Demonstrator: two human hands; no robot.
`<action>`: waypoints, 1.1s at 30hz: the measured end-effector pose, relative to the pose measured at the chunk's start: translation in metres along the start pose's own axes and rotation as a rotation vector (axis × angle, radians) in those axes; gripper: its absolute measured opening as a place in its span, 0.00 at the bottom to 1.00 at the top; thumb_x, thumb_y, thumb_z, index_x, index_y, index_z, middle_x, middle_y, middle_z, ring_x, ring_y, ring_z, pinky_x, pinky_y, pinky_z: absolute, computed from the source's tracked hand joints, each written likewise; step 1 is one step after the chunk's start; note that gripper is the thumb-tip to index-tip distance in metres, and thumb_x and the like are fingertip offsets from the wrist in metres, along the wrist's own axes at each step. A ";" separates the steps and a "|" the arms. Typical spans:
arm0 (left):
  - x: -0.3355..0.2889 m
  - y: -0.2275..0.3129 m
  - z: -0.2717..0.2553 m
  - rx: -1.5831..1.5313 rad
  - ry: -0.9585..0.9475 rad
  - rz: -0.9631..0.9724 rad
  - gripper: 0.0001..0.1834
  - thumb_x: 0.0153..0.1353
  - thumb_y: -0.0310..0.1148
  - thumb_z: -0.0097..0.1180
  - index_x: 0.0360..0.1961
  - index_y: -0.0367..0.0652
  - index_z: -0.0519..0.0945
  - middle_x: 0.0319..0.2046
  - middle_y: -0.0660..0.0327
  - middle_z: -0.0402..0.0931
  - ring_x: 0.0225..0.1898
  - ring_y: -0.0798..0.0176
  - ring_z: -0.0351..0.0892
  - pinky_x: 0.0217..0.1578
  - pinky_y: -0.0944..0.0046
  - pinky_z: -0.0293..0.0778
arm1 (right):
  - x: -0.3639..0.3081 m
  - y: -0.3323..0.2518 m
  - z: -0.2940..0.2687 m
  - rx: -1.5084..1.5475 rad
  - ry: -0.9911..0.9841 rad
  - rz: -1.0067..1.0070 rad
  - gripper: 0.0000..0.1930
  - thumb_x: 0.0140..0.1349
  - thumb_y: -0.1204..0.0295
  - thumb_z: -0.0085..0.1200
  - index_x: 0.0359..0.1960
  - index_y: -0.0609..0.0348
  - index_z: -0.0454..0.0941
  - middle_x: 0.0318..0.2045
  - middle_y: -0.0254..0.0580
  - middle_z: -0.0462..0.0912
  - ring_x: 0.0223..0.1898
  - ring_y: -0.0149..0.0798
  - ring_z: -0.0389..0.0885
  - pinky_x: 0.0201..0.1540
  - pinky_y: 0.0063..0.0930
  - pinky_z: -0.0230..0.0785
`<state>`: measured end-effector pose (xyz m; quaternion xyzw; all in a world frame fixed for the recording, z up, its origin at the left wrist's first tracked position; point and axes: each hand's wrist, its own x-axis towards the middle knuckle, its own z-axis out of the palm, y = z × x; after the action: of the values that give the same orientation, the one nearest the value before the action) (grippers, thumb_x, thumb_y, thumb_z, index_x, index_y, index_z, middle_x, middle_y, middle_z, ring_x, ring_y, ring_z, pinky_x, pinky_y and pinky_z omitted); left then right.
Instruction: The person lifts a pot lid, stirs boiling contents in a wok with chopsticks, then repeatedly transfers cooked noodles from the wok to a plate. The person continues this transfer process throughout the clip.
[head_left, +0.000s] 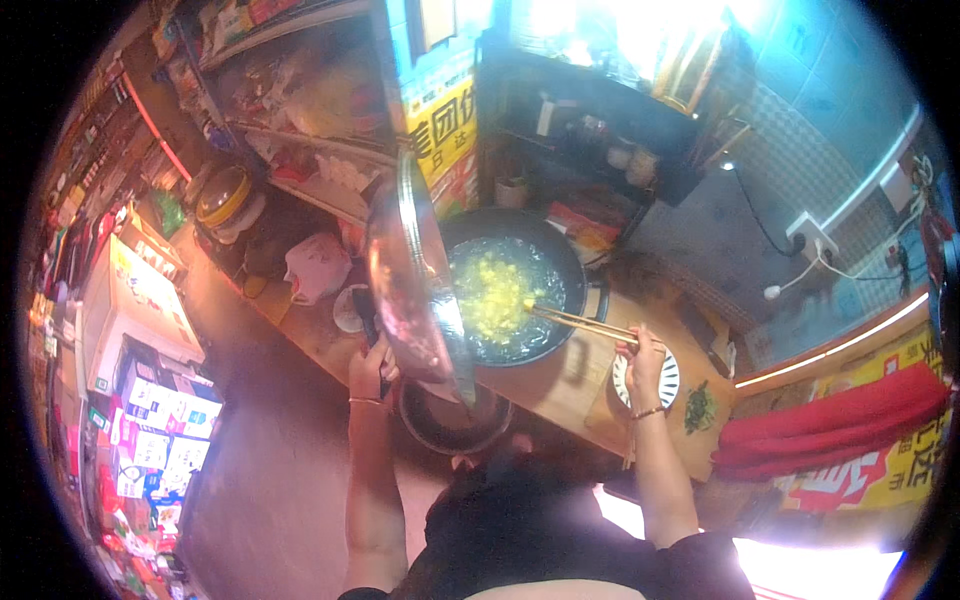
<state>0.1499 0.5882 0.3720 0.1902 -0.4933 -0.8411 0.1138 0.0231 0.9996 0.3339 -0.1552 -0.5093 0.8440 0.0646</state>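
A dark wok [574, 262] stands on the wooden counter, with bubbling liquid and yellow pieces of food [497, 290] in it. My left hand [374, 370] is closed on the dark handle of a large shiny pot lid [408, 285]. The lid is held up on edge at the wok's left side and hides part of its rim. In my right hand [644, 362] is a pair of long chopsticks [580, 320], whose tips reach into the yellow pieces. Below this hand lies a white plate [670, 378] with dark stripes round its rim, partly covered by the hand.
Chopped greens [701, 406] lie on the counter right of the plate. A dark round basin [455, 432] sits below the counter's front edge. At the left are a white plastic bag [318, 266] and a small white dish [349, 308]. A red cloth [830, 425] hangs at the right.
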 end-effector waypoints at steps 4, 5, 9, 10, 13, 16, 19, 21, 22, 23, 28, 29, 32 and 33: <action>0.018 0.022 0.054 0.155 0.113 0.017 0.10 0.57 0.33 0.58 0.26 0.45 0.68 0.15 0.71 0.61 0.12 0.78 0.54 0.12 0.75 0.48 | -0.005 -0.030 -0.006 0.063 0.057 -0.063 0.10 0.64 0.68 0.47 0.31 0.63 0.72 0.21 0.41 0.75 0.17 0.35 0.77 0.18 0.23 0.72; 0.030 0.020 0.049 0.268 0.158 0.017 0.09 0.54 0.33 0.60 0.28 0.41 0.73 0.19 0.70 0.68 0.17 0.77 0.63 0.17 0.75 0.59 | -0.007 -0.042 -0.007 0.076 0.063 -0.091 0.10 0.64 0.67 0.47 0.31 0.63 0.72 0.20 0.40 0.75 0.18 0.35 0.77 0.19 0.22 0.72; 0.046 0.038 0.098 0.531 0.053 0.340 0.12 0.55 0.36 0.59 0.33 0.37 0.79 0.25 0.71 0.73 0.22 0.77 0.65 0.24 0.75 0.61 | -0.031 -0.118 -0.014 0.088 0.202 -0.245 0.11 0.64 0.66 0.47 0.30 0.60 0.73 0.21 0.36 0.74 0.17 0.30 0.74 0.18 0.23 0.71; 0.050 0.044 0.105 0.596 0.075 0.254 0.14 0.54 0.36 0.61 0.33 0.35 0.79 0.26 0.70 0.74 0.26 0.75 0.68 0.30 0.72 0.65 | -0.049 -0.143 -0.004 0.153 0.266 -0.216 0.10 0.63 0.66 0.47 0.29 0.58 0.73 0.19 0.35 0.73 0.16 0.28 0.73 0.17 0.20 0.69; 0.067 0.052 0.128 0.767 -0.031 0.341 0.11 0.51 0.30 0.62 0.32 0.33 0.80 0.27 0.64 0.79 0.27 0.75 0.73 0.29 0.72 0.69 | -0.074 -0.182 -0.020 0.183 0.169 -0.350 0.10 0.64 0.65 0.46 0.28 0.55 0.73 0.19 0.32 0.73 0.14 0.24 0.70 0.14 0.14 0.64; 0.099 0.032 0.120 0.963 -0.004 0.430 0.17 0.46 0.35 0.65 0.33 0.32 0.79 0.25 0.59 0.80 0.26 0.70 0.75 0.30 0.68 0.71 | -0.105 -0.209 -0.008 0.370 -0.066 -0.444 0.12 0.66 0.63 0.42 0.26 0.53 0.67 0.19 0.30 0.68 0.12 0.23 0.62 0.10 0.13 0.54; 0.099 0.027 0.142 1.143 0.031 0.424 0.23 0.43 0.42 0.66 0.38 0.38 0.79 0.28 0.55 0.80 0.29 0.62 0.79 0.32 0.63 0.72 | -0.127 -0.232 -0.002 0.475 -0.365 -0.580 0.13 0.68 0.64 0.37 0.26 0.55 0.63 0.18 0.32 0.61 0.11 0.25 0.57 0.10 0.15 0.52; 0.102 0.027 0.150 1.254 0.072 0.400 0.25 0.42 0.46 0.66 0.39 0.41 0.79 0.28 0.53 0.79 0.31 0.58 0.80 0.33 0.61 0.73 | -0.129 -0.239 -0.010 0.546 -0.518 -0.691 0.15 0.69 0.65 0.33 0.25 0.59 0.61 0.19 0.36 0.61 0.11 0.27 0.57 0.08 0.19 0.55; 0.105 0.026 0.147 1.283 0.062 0.342 0.26 0.41 0.48 0.66 0.40 0.42 0.79 0.29 0.52 0.79 0.32 0.55 0.80 0.34 0.59 0.73 | -0.134 -0.250 0.005 0.632 -0.725 -0.628 0.16 0.69 0.67 0.32 0.24 0.62 0.60 0.19 0.39 0.61 0.07 0.28 0.57 0.04 0.22 0.57; 0.119 0.011 0.135 1.332 0.091 0.469 0.28 0.40 0.49 0.66 0.41 0.43 0.79 0.28 0.53 0.79 0.31 0.55 0.80 0.33 0.58 0.74 | -0.135 -0.250 0.007 0.676 -0.725 -0.696 0.16 0.69 0.68 0.32 0.23 0.64 0.60 0.19 0.40 0.61 0.05 0.29 0.57 0.02 0.23 0.57; 0.114 0.018 0.167 1.514 0.035 0.326 0.24 0.41 0.48 0.65 0.37 0.45 0.80 0.29 0.54 0.80 0.32 0.54 0.80 0.33 0.58 0.74 | -0.134 -0.255 0.016 0.771 -0.776 -0.802 0.17 0.67 0.72 0.37 0.19 0.68 0.61 0.14 0.45 0.64 0.02 0.32 0.65 0.00 0.23 0.60; 0.115 0.016 0.163 1.542 0.020 0.339 0.24 0.41 0.49 0.65 0.37 0.45 0.80 0.29 0.54 0.79 0.32 0.53 0.80 0.32 0.57 0.74 | -0.134 -0.255 0.017 0.778 -0.807 -0.774 0.17 0.67 0.72 0.38 0.19 0.68 0.61 0.13 0.46 0.65 0.02 0.33 0.65 0.00 0.24 0.61; 0.119 0.010 0.162 1.585 0.029 0.408 0.23 0.41 0.48 0.65 0.35 0.46 0.79 0.28 0.54 0.79 0.32 0.50 0.79 0.32 0.55 0.74 | -0.131 -0.258 0.019 0.798 -0.872 -0.749 0.17 0.66 0.73 0.39 0.18 0.69 0.62 0.13 0.46 0.65 0.02 0.33 0.66 0.00 0.24 0.62; 0.119 0.010 0.159 1.618 0.050 0.435 0.22 0.41 0.48 0.65 0.35 0.46 0.79 0.28 0.54 0.79 0.32 0.50 0.79 0.32 0.54 0.74 | -0.129 -0.257 0.023 0.811 -0.861 -0.750 0.17 0.66 0.74 0.40 0.18 0.69 0.62 0.13 0.46 0.65 0.02 0.34 0.66 0.00 0.25 0.63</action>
<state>-0.0264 0.6634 0.4256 0.1325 -0.9677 -0.1825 0.1128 0.1250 1.0674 0.5954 0.4155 -0.1535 0.8747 0.1968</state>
